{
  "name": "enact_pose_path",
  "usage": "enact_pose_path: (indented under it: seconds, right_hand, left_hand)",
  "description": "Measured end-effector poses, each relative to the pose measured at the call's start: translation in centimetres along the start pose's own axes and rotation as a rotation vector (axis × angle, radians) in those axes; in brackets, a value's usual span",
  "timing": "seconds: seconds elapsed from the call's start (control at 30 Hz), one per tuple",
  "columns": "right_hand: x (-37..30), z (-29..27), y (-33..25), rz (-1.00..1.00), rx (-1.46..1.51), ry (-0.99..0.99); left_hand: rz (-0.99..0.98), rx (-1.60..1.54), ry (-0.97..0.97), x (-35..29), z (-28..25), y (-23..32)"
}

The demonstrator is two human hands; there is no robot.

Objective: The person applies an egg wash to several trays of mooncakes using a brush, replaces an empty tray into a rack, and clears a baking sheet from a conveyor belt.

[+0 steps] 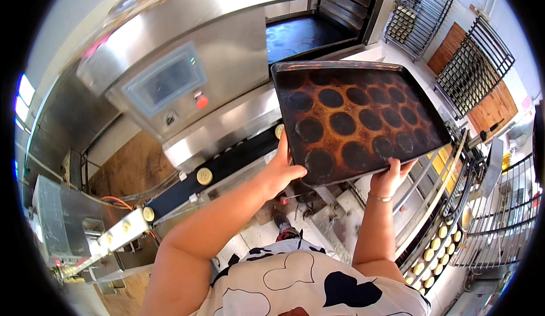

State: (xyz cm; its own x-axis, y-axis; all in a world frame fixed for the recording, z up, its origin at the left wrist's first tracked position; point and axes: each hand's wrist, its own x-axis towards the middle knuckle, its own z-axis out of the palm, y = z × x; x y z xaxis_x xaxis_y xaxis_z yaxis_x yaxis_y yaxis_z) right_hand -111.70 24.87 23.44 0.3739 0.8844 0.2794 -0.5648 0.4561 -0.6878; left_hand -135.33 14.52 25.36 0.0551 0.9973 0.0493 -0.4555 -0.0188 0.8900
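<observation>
Baking tray [366, 114], qty 1: dark metal, rectangular, low-walled; brown-stained btm w/ rows of dark round marks. Loc.: up in front of the torso, held btwn both hands, far long edge just before the machine opening. Long axis approx. L–R, near edge rising a bit toward R in view; bulk lies beyond the hands, away from the body.

L hand [282, 170]: at near-L corner, pinching tray wall; thumb inside rim, fingers along outer side, partly hid. Nearer of the two to the conveyor belt [235, 158].

R hand [390, 177]: on near long edge, R of its mid-pt.; thumb over rim, other fingers mostly hid below, exact grip can't tell. Bracelet [381, 198] on wrist.

Surroundings: steel machine w/ control screen [166, 80] and red knob [201, 102], far L; 2nd dark tray [306, 35] in its opening; round pale cake [204, 175] on belt, others nearby; wire rack [476, 66], far R; round pale pastries [435, 253], low R.
</observation>
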Motion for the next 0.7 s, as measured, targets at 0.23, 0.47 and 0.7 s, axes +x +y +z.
enact_pose_path:
  seconds: [0.23,0.47,0.7]
  right_hand:
    - [13.7,4.7,13.0,0.013,0.004,-0.169]
    - [13.6,16.2,26.8,0.511,-0.173,-0.116]
    - [14.9,26.0,34.4,0.714,-0.278,-0.350]
  left_hand:
    - [0.125,0.110,0.110,14.3,-6.3,0.3]
    - [-0.060,0.415,0.277,15.2,-13.8,-0.2]
    - [-0.207,0.813,0.430,-2.8,-17.8,-2.7]
